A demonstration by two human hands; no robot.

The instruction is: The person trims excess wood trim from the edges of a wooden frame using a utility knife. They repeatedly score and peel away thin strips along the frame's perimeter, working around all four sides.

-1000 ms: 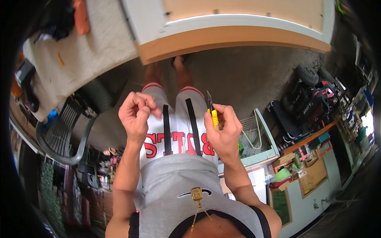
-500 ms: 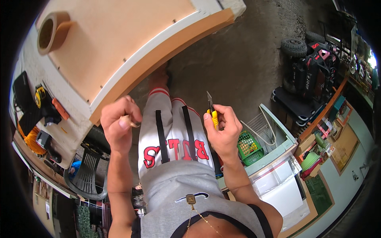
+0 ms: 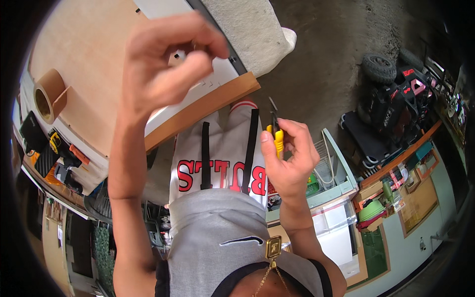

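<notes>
My right hand [image 3: 292, 153] grips a yellow and black utility knife [image 3: 275, 138], its blade out and pointing up and away from me. My left hand [image 3: 168, 64] is raised over the near edge of a large pale panel [image 3: 94, 44]. Its fingers are curved and slightly blurred, with a gap between thumb and fingertips and nothing visible in them. Below it, a brown tape-like strip [image 3: 208, 106] runs along the panel's white edge and ends at the corner. A roll of brown tape [image 3: 44, 96] stands on the panel at the left, its loose end sticking out.
A tape measure [image 3: 54, 142] and other tools lie on the bench at the left. A padded white cover [image 3: 252, 34] lies beyond the panel corner. To the right are a pale green rack [image 3: 341, 173], a black folding frame [image 3: 363, 141] and a black wheeled vehicle [image 3: 391, 104].
My left hand has risen and moved away from me over the panel; the small brown piece in it no longer shows. The view has shifted toward the panel's corner. My right hand still holds the knife.
</notes>
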